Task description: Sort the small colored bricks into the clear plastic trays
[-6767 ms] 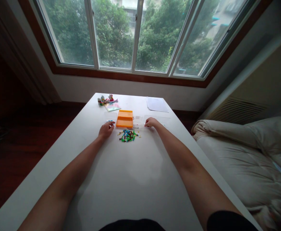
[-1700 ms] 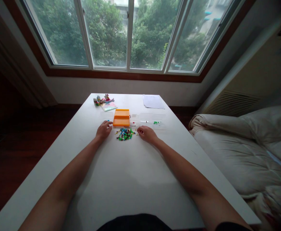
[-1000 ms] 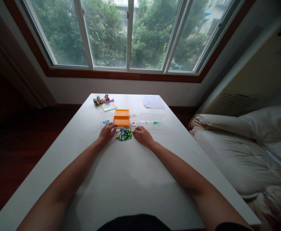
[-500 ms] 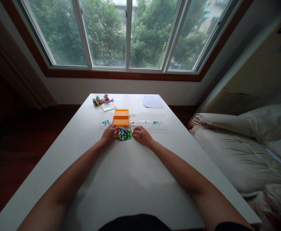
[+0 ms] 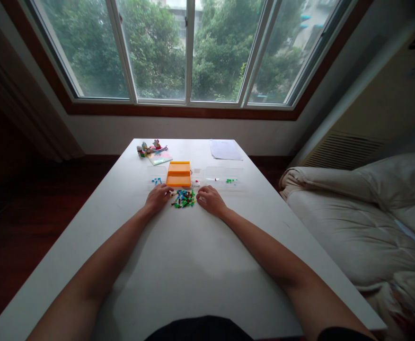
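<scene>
A loose pile of small green, blue and brown bricks (image 5: 183, 199) lies on the white table. Just left of the pile is my left hand (image 5: 157, 196), its fingers closed together at the tips; whatever they hold is too small to make out. My right hand (image 5: 210, 199) rests at the pile's right edge with curled fingers, and anything in them is hidden. Behind the pile stands an open orange box (image 5: 179, 179). Blue pieces (image 5: 156, 181) lie in a clear tray on its left, and green pieces (image 5: 230, 180) in a clear tray on its right.
Small toy figures (image 5: 146, 148) and a pastel card (image 5: 160, 157) sit at the table's back left. White paper sheets (image 5: 225, 149) lie at the back right. A beige sofa (image 5: 356, 213) stands right of the table (image 5: 200, 265), and windows are beyond.
My left hand has moved slightly left, away from the pile. The right hand has barely shifted.
</scene>
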{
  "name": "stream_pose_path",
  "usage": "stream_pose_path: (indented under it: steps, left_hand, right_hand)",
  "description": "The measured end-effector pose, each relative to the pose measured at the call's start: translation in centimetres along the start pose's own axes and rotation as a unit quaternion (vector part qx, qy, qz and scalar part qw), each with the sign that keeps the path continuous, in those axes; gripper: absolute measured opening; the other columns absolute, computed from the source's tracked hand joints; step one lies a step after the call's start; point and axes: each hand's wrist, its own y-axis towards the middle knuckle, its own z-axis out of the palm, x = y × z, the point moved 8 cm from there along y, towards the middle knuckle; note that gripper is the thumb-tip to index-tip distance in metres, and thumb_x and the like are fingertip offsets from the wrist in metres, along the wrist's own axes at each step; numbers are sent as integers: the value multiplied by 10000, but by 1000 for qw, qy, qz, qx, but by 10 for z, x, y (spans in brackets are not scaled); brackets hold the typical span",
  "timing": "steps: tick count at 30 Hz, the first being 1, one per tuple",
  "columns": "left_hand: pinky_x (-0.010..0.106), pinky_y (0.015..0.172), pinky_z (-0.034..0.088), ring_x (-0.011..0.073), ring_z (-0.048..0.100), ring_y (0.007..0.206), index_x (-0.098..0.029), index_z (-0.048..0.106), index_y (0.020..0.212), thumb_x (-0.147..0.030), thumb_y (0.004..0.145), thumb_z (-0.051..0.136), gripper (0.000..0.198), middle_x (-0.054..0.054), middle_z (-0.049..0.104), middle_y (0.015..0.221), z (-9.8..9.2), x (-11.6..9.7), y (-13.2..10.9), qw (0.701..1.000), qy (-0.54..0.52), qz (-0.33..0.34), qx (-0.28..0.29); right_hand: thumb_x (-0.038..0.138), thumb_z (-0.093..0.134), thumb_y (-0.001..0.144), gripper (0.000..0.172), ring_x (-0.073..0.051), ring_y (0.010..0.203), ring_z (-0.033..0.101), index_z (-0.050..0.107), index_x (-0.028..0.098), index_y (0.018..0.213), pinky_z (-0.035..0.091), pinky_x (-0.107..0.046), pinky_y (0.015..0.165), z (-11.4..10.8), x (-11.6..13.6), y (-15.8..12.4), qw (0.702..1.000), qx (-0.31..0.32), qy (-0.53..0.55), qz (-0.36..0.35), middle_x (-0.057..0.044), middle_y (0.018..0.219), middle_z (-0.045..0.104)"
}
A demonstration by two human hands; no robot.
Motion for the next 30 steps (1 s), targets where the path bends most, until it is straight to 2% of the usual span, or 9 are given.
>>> stream_pose_path:
  steps: [3,7,17,21,30]
  left_hand:
    - [323,783,483,214,609,934,-259,724,997,-288,909,546,201,58,672,1029,-2,2,-1,1000,1,-28,-1]
    - [299,727,472,202,618,885,-249,725,923,-320,883,585,162,48,677,969,-4,-1,-2,1000,-4,-29,7]
    - [288,688,453,179,616,804,-253,712,893,-297,863,589,134,30,677,932,-1,6,-1,999,-37,-35,-1]
    - [280,671,455,167,611,767,-248,715,893,-332,866,596,149,26,673,912,1,3,0,998,-49,-29,12]
    - [276,655,447,169,599,758,-235,719,859,-345,845,597,165,29,667,878,0,-4,0,998,-55,-24,30]
  right_hand:
    - [234,675,873,59,-233,1033,524,707,243,923,432,-386,932,0,-4,0,1000,0,-14,17,-65,1066,634]
    - [240,683,868,64,-238,1048,521,704,244,929,429,-386,935,1,-7,-1,999,-4,-18,26,-64,1071,633]
    - [182,640,892,115,-220,1036,527,719,264,913,425,-365,922,1,-3,0,1000,-1,-1,-8,-47,1082,647]
    - [216,686,862,100,-234,1048,525,711,253,951,430,-388,936,2,-8,0,1000,-7,-1,10,-57,1090,645]
    - [211,675,872,61,-230,1047,527,724,247,880,430,-385,935,3,-7,0,1000,-5,3,5,-56,1072,648]
